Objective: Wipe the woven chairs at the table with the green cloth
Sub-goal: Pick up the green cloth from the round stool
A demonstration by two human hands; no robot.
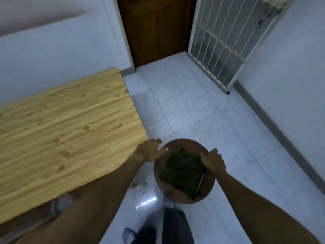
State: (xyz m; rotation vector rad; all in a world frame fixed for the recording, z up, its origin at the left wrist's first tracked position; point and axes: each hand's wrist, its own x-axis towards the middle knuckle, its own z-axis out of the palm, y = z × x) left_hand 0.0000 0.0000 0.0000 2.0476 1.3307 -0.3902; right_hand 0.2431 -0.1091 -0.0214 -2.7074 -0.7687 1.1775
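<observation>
At 6 o'clock of the head view, just beside the near corner of the wooden table (66, 124), stands a round brown stool (207, 189). Its seat carries the folded green cloth (182, 171), dark green and roughly square, lying flat near the seat's centre with a thin dark edge along its 3 o'clock side. Nothing else rests on the seat.

Left hand (149, 152): open, fingers spread, palm down, reaching to the seat rim at about 10 o'clock; fingertips touch or nearly touch the rim, contact not resolvable through the blur. It does not hold anything.

Right hand (213, 162): fingers curled closed, pinching the cloth's corner at about 2 o'clock of the seat.

At 7 o'clock, under the left forearm and partly tucked below the table edge, a brown woven chair (33, 219) is partly visible. A dark wooden door (154, 29) is at 12 o'clock, a white barred gate (226, 43) at 1 o'clock. Tiled floor (193, 106) is pale and glossy.
</observation>
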